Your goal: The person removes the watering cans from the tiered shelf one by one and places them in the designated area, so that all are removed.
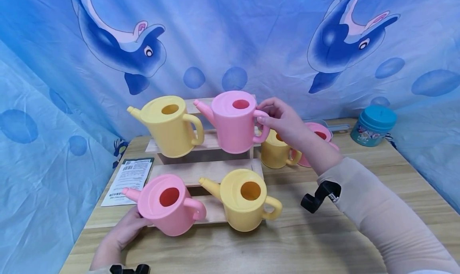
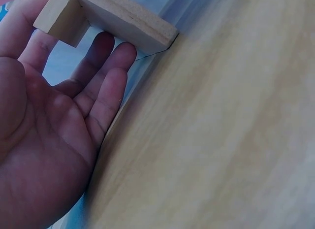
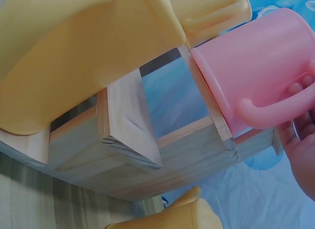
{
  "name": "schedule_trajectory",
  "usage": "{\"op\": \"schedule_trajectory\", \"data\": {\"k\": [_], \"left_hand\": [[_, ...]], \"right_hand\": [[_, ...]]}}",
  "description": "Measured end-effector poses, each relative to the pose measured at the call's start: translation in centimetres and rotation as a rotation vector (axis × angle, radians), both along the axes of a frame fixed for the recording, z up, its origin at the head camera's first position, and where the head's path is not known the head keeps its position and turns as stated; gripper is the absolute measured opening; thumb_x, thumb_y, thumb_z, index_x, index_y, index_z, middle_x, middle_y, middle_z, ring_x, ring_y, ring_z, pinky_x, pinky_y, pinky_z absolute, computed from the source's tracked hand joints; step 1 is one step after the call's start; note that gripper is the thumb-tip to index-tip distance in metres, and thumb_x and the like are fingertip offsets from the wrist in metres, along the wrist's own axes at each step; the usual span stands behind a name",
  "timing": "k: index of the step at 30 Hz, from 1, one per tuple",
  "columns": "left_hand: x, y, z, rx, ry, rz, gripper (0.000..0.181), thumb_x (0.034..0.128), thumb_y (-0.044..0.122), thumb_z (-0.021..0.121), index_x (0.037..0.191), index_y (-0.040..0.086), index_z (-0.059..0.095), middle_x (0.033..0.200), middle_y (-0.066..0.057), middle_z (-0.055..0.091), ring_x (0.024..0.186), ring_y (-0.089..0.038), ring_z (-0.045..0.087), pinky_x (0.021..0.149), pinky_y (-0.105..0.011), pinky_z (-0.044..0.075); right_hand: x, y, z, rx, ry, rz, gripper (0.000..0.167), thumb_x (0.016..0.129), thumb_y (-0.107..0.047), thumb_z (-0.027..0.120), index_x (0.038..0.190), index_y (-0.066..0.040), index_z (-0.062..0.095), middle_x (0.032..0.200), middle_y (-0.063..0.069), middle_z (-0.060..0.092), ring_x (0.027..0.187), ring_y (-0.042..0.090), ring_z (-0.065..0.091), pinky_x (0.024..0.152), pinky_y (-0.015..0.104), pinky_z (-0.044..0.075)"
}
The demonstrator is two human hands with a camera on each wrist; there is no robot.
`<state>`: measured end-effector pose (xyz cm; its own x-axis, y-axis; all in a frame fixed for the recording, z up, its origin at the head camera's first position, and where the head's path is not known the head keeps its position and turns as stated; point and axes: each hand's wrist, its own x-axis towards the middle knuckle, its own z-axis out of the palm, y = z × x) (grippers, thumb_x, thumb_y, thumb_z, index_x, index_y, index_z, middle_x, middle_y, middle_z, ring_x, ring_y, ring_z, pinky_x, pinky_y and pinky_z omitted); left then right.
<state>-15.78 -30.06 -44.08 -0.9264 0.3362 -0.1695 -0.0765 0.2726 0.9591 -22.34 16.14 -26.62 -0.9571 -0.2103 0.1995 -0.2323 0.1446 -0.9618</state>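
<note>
A stepped wooden rack (image 1: 205, 172) carries a yellow watering can (image 1: 170, 132) and a pink one (image 1: 235, 126) on an upper step, and a pink can (image 1: 166, 210) and a yellow can (image 1: 244, 206) on the lowest step. My right hand (image 1: 287, 122) pinches the handle of the upper pink can, also seen in the right wrist view (image 3: 256, 66). At the rack's lower left end, my left hand (image 1: 125, 230) is beside the lower pink can; in the left wrist view the hand (image 2: 54, 120) has its fingers loosely bent around the wooden end (image 2: 128, 22).
Right of the rack stand another yellow can (image 1: 274, 154) and a pink can (image 1: 305, 160), partly behind my right arm. A teal lidded jar (image 1: 373, 126) is at the back right. Printed paper (image 1: 127, 182) lies left of the rack. A blue dolphin curtain (image 1: 230, 38) hangs behind the table.
</note>
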Motion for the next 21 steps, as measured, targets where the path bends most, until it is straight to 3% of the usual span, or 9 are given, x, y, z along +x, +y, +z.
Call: {"op": "schedule_trajectory", "data": {"k": [6,12,16,21], "left_hand": [[-0.1,-0.1,-0.2,0.015,0.008,0.003,0.047,0.0866,0.008,0.063,0.13,0.011,0.046,0.116,0.002,0.058,0.101,-0.016,0.054,0.087,-0.024,0.044],[0.0,0.0,-0.3,0.022,-0.015,0.017,0.046,0.0853,0.007,0.064,0.128,0.011,0.047,0.116,0.002,0.059,0.101,-0.015,0.054,0.087,-0.025,0.044],[0.0,0.1,-0.2,0.025,-0.007,0.011,0.047,0.0856,0.008,0.064,0.129,0.009,0.046,0.116,0.002,0.058,0.101,-0.015,0.054,0.087,-0.024,0.044],[0.0,0.1,-0.1,0.025,-0.001,0.011,0.046,0.0856,0.007,0.064,0.128,0.008,0.047,0.115,0.001,0.059,0.1,-0.015,0.055,0.087,-0.025,0.044]], "right_hand": [[0.0,0.1,-0.1,-0.036,0.051,0.023,0.027,0.088,-0.025,0.065,0.111,-0.014,0.055,0.091,0.018,0.058,0.077,0.027,0.057,0.045,0.026,0.037],[-0.1,0.4,-0.2,-0.07,0.093,0.007,0.021,0.089,-0.02,0.064,0.108,-0.011,0.057,0.086,0.015,0.058,0.076,0.026,0.059,0.06,0.028,0.049],[-0.2,0.8,-0.2,-0.046,0.079,-0.064,0.023,0.09,-0.021,0.064,0.109,-0.012,0.056,0.092,0.016,0.055,0.076,0.024,0.059,0.066,0.029,0.052],[-0.3,1.6,-0.3,-0.12,0.071,-0.095,0.018,0.091,-0.015,0.062,0.107,-0.01,0.055,0.092,0.012,0.053,0.076,0.024,0.058,0.069,0.029,0.053]]}}
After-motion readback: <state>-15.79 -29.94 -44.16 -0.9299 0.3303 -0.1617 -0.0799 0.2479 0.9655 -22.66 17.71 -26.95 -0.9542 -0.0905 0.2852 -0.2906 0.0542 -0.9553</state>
